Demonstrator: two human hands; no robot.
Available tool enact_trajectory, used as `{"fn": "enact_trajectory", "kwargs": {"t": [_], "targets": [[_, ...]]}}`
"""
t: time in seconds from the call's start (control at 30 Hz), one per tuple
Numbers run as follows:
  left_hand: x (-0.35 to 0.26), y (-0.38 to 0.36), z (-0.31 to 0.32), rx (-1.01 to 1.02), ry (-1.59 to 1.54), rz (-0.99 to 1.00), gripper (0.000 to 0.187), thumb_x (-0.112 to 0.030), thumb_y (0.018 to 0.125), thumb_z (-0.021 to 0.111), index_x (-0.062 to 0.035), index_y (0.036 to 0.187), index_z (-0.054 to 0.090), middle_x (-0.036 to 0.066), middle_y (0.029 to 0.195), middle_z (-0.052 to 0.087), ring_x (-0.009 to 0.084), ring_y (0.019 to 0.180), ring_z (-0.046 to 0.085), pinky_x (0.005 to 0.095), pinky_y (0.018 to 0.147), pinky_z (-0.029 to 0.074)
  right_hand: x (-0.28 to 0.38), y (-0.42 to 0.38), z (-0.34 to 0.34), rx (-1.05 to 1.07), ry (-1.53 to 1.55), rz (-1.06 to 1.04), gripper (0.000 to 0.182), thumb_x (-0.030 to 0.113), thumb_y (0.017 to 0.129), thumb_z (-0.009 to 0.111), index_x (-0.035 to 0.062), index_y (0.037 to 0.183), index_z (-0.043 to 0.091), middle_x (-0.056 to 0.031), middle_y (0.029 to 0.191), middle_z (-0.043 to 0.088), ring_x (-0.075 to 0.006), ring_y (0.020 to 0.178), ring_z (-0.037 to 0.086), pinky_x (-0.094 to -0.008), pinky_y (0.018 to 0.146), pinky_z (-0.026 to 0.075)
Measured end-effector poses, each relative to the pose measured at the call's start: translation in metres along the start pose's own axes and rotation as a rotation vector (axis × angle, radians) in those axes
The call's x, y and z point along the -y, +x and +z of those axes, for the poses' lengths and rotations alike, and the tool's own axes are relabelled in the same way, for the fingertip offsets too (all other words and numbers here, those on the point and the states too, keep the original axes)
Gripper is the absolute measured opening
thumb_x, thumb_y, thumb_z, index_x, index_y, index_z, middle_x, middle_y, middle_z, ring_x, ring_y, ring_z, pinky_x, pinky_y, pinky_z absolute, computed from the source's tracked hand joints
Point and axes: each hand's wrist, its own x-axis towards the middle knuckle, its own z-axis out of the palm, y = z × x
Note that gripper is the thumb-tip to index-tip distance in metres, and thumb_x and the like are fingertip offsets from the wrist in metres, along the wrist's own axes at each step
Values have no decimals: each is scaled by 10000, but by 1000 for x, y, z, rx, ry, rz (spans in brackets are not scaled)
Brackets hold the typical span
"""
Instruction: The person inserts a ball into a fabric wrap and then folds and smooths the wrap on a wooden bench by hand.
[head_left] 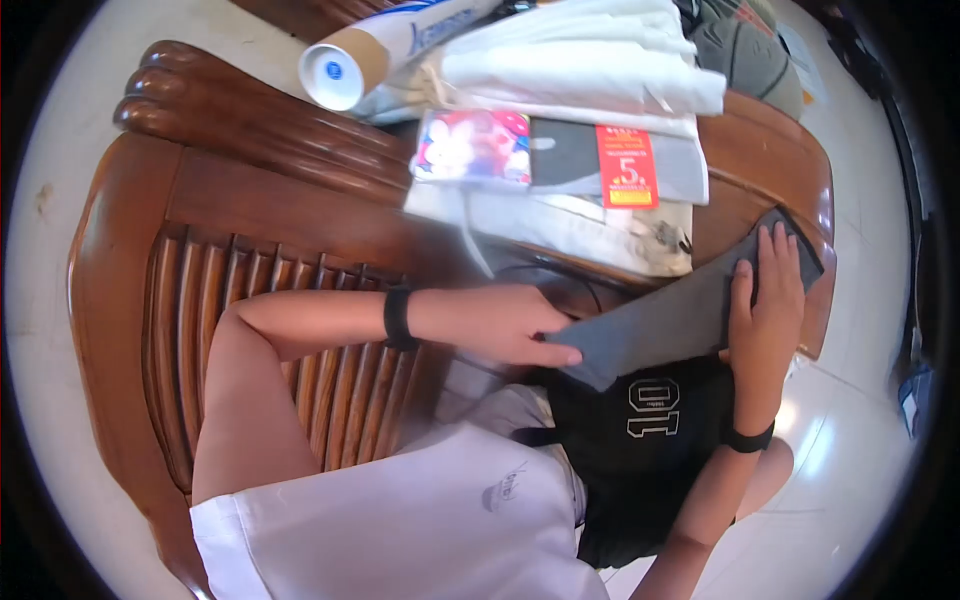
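Observation:
A long, flat strip of folded grey cloth (660, 315) slants across the lap, its far right end edged in a darker shade. My left hand (515, 325) pinches the near left end between thumb and fingers. On the other end lies my right hand (770, 300), fingers stretched out flat over the fabric and thumb apart. Below the cloth, black shorts (650, 450) with an outlined number 10 cover the leg. Each wrist wears a dark band.
Just beyond the cloth, a pile of folded light garments (560, 225) on the wooden bench (130, 210) carries a colourful packet (473, 150) and a red tag (628, 166). Behind lie a folded white cloth (590, 65), a white tube (350, 65) and a dark ball (745, 50).

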Motion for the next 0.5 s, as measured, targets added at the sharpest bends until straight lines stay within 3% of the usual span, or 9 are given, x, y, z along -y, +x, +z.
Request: {"fn": "enact_trajectory", "kwargs": {"t": [0.03, 0.17, 0.37, 0.43, 0.5], "targets": [[-2, 2, -8, 96, 121, -101, 415, -388, 975, 547, -2, 827, 588, 182, 646, 552, 290, 564, 531, 380, 547, 433, -3, -4, -2, 1, -8, 23, 391, 143, 941, 520, -17, 1297, 545, -205, 1380, 509, -384, 1315, 436, -445, 1078, 346], [2, 8, -8, -33, -270, -185, 334, -299, 986, 564, 24, 929, 623, 106, 671, 586, 131, 598, 507, 313, 575, 441, -14, -10, -9, -12, -50, 101, 403, 160, 938, 532, -36, 1290, 546, -213, 1369, 517, -392, 1306, 442, -446, 1081, 344], [15, 13, -10, 73, -32, -166, 379, -338, 985, 557, 23, 891, 622, 128, 680, 595, 171, 596, 534, 332, 593, 456, 13, -1, 9, -101, -65, -14, 390, 176, 895, 563, -22, 1229, 592, -190, 1317, 564, -351, 1256, 501, -438, 1041, 386], [8, 12, -11, 216, -5, -231, 413, -366, 988, 542, 24, 879, 619, 139, 678, 597, 195, 602, 551, 346, 602, 461, 19, 4, 15, -106, 5, -96, 394, 188, 877, 576, -14, 1214, 603, -176, 1299, 578, -330, 1241, 518, -431, 1029, 397], [8, 11, -5, 370, 5, -350, 469, -420, 992, 511, 20, 867, 615, 153, 667, 596, 236, 617, 580, 370, 620, 471, 18, 3, 17, -137, 14, -28, 411, 204, 866, 586, -16, 1213, 601, -169, 1295, 582, -319, 1237, 522, -428, 1023, 401]]}}
